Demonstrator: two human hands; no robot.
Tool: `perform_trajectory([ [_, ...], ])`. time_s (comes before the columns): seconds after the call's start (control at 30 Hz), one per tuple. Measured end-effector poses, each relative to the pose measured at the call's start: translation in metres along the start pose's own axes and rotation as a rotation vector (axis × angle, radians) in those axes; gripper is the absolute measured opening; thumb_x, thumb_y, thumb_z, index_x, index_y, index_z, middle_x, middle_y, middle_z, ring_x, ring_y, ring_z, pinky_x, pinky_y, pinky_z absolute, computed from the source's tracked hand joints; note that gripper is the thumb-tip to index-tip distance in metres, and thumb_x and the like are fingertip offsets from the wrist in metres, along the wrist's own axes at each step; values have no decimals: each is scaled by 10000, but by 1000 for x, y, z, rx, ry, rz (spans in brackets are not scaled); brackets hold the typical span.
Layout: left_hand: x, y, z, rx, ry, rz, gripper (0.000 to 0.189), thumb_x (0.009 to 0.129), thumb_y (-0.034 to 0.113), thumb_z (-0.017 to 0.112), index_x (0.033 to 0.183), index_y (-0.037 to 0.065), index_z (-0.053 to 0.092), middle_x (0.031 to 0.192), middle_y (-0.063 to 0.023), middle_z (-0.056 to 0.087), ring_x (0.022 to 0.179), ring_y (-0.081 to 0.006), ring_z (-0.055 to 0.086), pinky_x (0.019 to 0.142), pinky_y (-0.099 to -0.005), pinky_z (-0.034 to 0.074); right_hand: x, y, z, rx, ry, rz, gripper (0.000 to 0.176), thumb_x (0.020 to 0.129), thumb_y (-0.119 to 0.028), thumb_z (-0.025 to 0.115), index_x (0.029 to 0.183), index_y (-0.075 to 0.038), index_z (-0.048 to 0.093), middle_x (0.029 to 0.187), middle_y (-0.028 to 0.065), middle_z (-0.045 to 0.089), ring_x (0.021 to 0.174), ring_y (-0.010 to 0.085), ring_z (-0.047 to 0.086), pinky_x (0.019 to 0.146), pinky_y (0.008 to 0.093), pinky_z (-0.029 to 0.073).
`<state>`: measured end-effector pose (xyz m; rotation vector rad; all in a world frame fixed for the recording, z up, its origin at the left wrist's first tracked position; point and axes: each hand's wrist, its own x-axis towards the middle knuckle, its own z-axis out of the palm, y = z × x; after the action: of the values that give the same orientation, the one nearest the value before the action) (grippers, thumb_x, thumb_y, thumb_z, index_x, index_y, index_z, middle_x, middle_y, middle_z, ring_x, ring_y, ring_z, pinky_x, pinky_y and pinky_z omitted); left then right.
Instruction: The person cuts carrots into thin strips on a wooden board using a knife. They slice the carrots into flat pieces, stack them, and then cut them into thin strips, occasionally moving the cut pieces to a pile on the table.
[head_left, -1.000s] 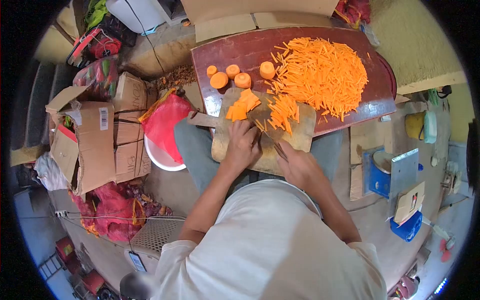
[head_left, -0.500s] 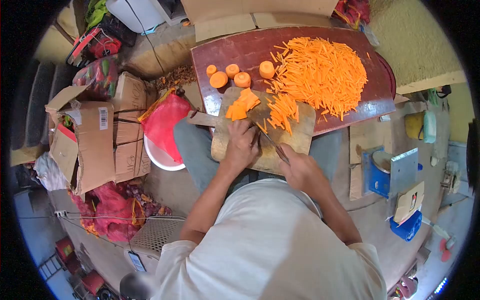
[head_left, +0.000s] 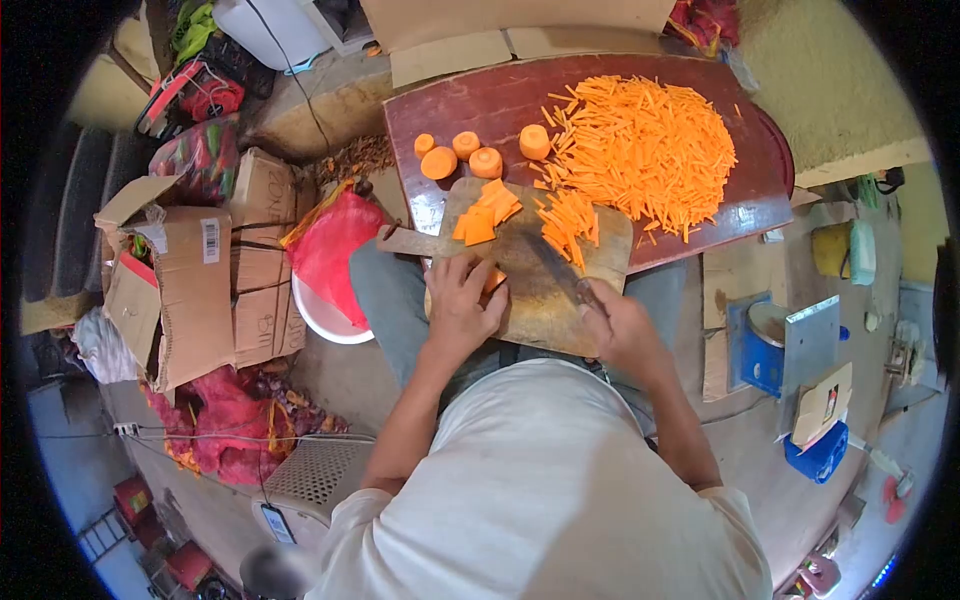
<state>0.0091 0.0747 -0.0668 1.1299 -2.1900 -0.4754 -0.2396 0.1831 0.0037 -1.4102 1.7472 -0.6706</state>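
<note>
My right hand (head_left: 628, 328) is closed round the handle of a knife (head_left: 556, 266), whose slightly blurred blade slants over the wooden cutting board (head_left: 530, 315). My left hand (head_left: 464, 303) rests on the board's left side, fingers curled over a piece of carrot (head_left: 494, 280) that is mostly hidden. Flat carrot slices (head_left: 485, 212) lie overlapping just beyond it. Cut carrot sticks (head_left: 568, 222) sit at the board's far right, by the blade tip.
A large heap of carrot sticks (head_left: 650, 150) covers much of the dark red table (head_left: 450, 105). Several thick carrot chunks (head_left: 438, 163) stand at its left. A red mesh sack (head_left: 340, 250) lies over a white basin (head_left: 325, 318), beside cardboard boxes (head_left: 190, 290). A blue container (head_left: 762, 345) stands at right.
The knife has lifted away from my left hand and moved right with my right hand. My left hand has drawn back towards me and left, uncovering part of a carrot piece.
</note>
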Motion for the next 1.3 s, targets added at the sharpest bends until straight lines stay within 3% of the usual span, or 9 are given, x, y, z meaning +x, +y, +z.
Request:
perform_trajectory([
  [0.1, -5, -8, 1, -117, 2, 18, 284, 821, 68, 838, 1088, 10, 761, 1148, -159, 673, 1078, -381, 629, 978, -504, 473, 3, -6, -10, -38, -18, 53, 331, 1028, -182, 680, 1311, -17, 641, 908, 276, 694, 814, 484, 687, 703, 486, 538],
  [0.17, -3, -12, 4, -213, -12, 38, 267, 832, 53, 846, 1079, 2, 760, 1142, -170, 675, 1060, -388, 640, 946, -494, 495, 1, -6, -6, -87, -32, -38, 328, 1023, -176, 685, 1307, -19, 641, 921, 274, 700, 839, 493, 696, 711, 498, 545],
  [0.27, 0, -10, 19, -259, -41, 0, 253, 860, 89, 871, 1074, -8, 779, 1108, -191, 705, 1039, -396, 673, 905, -472, 538, -3, -12, 1, -86, -52, -113, 333, 1013, -170, 694, 1307, -23, 641, 939, 273, 708, 875, 504, 706, 722, 520, 554],
  [0.47, 15, 0, 42, -246, -23, 129, 227, 877, 39, 853, 1066, -42, 757, 1158, -231, 702, 1024, -423, 688, 901, -460, 569, -15, -15, 2, -109, -40, -96, 340, 1006, -172, 700, 1307, -29, 632, 962, 273, 722, 905, 514, 710, 730, 548, 560],
  [0.57, 10, -1, 38, -283, -54, 104, 248, 860, 43, 848, 1080, -21, 755, 1164, -198, 680, 1078, -413, 653, 941, -489, 517, -27, -17, 0, -163, -58, -67, 345, 1002, -164, 697, 1309, -31, 614, 966, 277, 727, 905, 515, 713, 739, 564, 563],
  [0.67, 10, 2, 32, -196, -33, 181, 262, 850, 14, 831, 1097, -24, 754, 1118, -197, 668, 1059, -406, 637, 929, -483, 511, -27, -19, 7, -190, -56, -44, 354, 1008, -171, 683, 1321, -34, 590, 964, 289, 726, 896, 525, 711, 755, 587, 559],
  [0.9, 7, 5, 34, -235, -51, 130, 279, 833, -30, 798, 1107, -21, 748, 1020, -169, 636, 979, -394, 602, 872, -493, 476, 9, -24, 18, -193, -137, -24, 334, 1044, -191, 614, 1324, -20, 555, 970, 318, 716, 911, 555, 694, 793, 623, 538],
  [1.0, 8, 4, 29, -240, -35, 155, 284, 823, -35, 795, 1103, -20, 747, 1022, -163, 643, 974, -393, 603, 864, -484, 470, -9, -33, 4, -159, -158, 22, 336, 1047, -190, 612, 1320, -3, 551, 979, 328, 714, 923, 555, 692, 789, 623, 533],
  [1.3, 8, -1, 28, -258, -53, 153, 280, 816, -42, 787, 1092, -17, 750, 1023, -172, 649, 977, -394, 610, 877, -493, 481, 5, -29, 14, -203, -139, -60, 371, 1053, -221, 636, 1342, -8, 543, 968, 319, 721, 918, 556, 693, 782, 628, 528],
])
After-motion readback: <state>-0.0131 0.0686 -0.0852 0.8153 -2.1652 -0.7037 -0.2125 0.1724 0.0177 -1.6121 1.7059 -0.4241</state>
